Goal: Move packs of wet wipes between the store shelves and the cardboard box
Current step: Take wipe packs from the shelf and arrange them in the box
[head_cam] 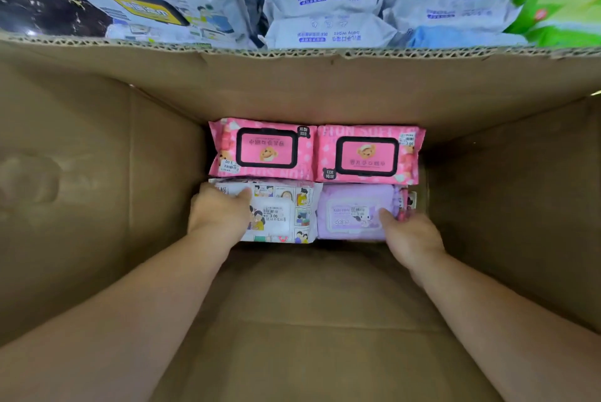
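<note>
Deep inside the cardboard box [97,174] lie two pink wet wipe packs [263,148] [369,154] side by side at the far wall. In front of them sit a white cartoon-printed pack [283,213] and a purple pack [354,213]. My left hand [219,213] grips the left end of the white pack, thumb on top. My right hand [411,236] grips the right end of the purple pack, thumb on its top. Both forearms reach down into the box.
Beyond the box's far rim [299,52] the shelf holds stacked white and blue wipe packs [328,8], a large kitchen-wipes pack [146,1] on the left and green packs [559,1] on the right. Bare cardboard floor [309,304] lies near me.
</note>
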`<move>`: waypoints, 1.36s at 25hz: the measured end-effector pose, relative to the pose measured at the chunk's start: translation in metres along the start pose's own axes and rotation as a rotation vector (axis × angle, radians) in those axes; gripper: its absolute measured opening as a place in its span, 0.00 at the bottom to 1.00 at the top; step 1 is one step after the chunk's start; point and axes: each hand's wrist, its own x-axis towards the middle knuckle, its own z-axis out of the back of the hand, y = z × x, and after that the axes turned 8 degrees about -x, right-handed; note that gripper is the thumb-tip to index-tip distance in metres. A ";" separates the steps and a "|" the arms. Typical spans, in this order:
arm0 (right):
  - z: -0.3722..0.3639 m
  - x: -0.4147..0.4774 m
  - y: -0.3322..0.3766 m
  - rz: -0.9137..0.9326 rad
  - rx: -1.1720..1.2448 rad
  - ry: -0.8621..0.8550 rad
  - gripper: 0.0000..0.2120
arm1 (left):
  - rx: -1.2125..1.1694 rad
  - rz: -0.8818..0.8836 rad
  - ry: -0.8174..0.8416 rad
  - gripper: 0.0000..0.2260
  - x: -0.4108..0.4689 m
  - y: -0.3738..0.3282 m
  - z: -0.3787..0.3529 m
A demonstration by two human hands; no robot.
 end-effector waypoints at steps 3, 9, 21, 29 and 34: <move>0.018 -0.024 0.007 -0.025 0.012 0.017 0.18 | -0.046 0.039 0.051 0.24 -0.027 -0.013 0.010; 0.049 -0.083 0.019 0.069 0.106 0.111 0.22 | -0.210 -0.014 0.184 0.10 -0.107 -0.042 0.026; 0.255 -0.268 0.044 0.347 0.221 0.082 0.13 | -0.199 -0.139 0.457 0.12 -0.297 -0.153 0.143; 0.488 -0.425 0.026 0.487 0.190 -0.172 0.18 | 0.010 -0.655 0.609 0.14 -0.509 -0.331 0.225; 0.616 -0.452 -0.011 0.531 0.242 -0.366 0.24 | 0.062 -0.904 0.732 0.18 -0.621 -0.441 0.217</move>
